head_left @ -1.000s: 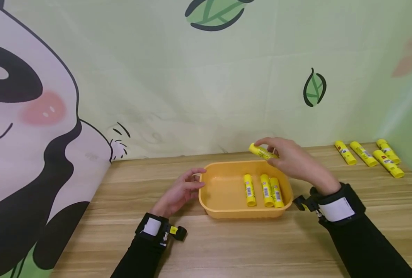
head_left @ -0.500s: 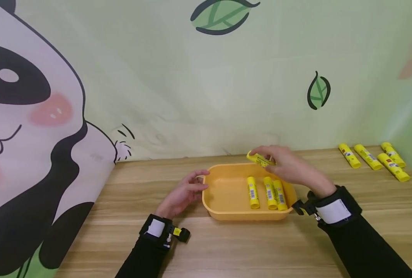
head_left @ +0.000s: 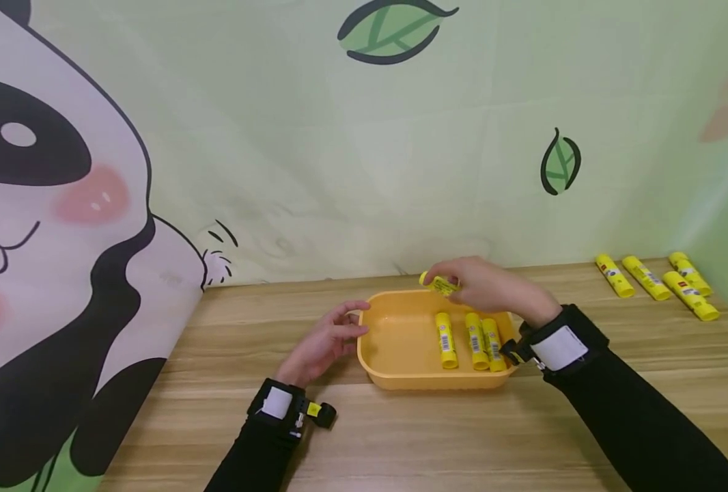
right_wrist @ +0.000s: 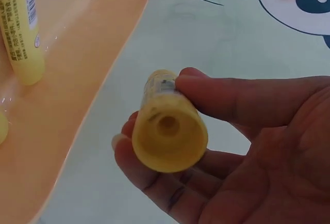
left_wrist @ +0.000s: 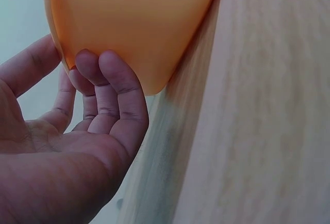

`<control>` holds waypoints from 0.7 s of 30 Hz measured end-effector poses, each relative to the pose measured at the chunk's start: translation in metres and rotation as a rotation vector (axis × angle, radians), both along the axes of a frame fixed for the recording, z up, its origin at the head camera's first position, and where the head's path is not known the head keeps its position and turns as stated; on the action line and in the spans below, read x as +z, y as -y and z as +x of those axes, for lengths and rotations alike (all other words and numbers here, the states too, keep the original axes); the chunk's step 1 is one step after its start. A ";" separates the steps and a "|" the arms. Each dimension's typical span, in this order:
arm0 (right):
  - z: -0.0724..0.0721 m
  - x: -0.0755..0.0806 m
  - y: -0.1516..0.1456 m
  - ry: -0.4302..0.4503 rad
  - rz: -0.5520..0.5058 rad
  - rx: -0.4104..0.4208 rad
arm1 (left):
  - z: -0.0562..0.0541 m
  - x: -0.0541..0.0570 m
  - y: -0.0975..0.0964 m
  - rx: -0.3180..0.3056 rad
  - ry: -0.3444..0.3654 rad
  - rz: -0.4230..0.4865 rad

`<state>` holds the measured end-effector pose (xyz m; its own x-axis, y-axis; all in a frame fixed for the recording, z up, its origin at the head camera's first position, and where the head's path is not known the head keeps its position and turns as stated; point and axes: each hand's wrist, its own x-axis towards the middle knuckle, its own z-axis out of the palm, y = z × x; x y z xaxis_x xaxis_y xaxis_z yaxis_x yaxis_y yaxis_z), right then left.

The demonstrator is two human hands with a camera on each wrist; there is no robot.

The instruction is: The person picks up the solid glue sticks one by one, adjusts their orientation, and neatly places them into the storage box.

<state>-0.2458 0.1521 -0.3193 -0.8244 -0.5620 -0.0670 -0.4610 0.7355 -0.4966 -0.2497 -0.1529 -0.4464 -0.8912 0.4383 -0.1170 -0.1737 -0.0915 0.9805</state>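
By far rim of the orange tray, R hand has a yellow tube clamped btwn thumb & fingers; L hand grips tray's left end (3 similar tubes inside).

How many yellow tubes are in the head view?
8: three tubes in the tray, one tube in the right hand, four tubes on the table at far right. The right hand could hide another.

- Orange tray, upright on the table
- Three yellow tubes — lying in its right half
- One tube — held aslant near the tray's far rim
- Four others, lying far right
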 end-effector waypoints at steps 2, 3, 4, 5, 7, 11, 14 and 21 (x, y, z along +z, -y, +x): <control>-0.003 0.000 0.005 0.026 0.030 0.014 | 0.000 0.000 0.001 -0.002 -0.001 0.000; -0.005 0.000 0.007 0.030 0.053 0.022 | -0.001 0.000 0.001 -0.003 -0.002 -0.001; -0.007 -0.001 0.010 0.031 0.075 0.030 | -0.001 0.000 0.001 -0.006 -0.002 -0.003; -0.009 -0.002 0.012 0.036 0.096 0.040 | -0.001 0.000 0.001 -0.007 -0.003 -0.005; -0.012 -0.004 0.018 0.055 0.138 0.052 | -0.001 0.000 0.001 -0.006 -0.001 -0.005; -0.017 -0.009 0.029 0.100 0.220 0.052 | 0.000 0.000 0.001 -0.004 -0.004 -0.004; -0.020 -0.010 0.035 0.158 0.256 0.023 | 0.000 0.000 0.001 -0.006 -0.003 -0.004; -0.023 -0.009 0.044 0.241 0.292 -0.026 | -0.001 0.001 0.001 -0.009 0.001 -0.009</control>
<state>-0.2690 0.1081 -0.3280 -0.7792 -0.4695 -0.4151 -0.3356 0.8720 -0.3563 -0.2507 -0.1538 -0.4456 -0.8870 0.4454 -0.1216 -0.1752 -0.0810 0.9812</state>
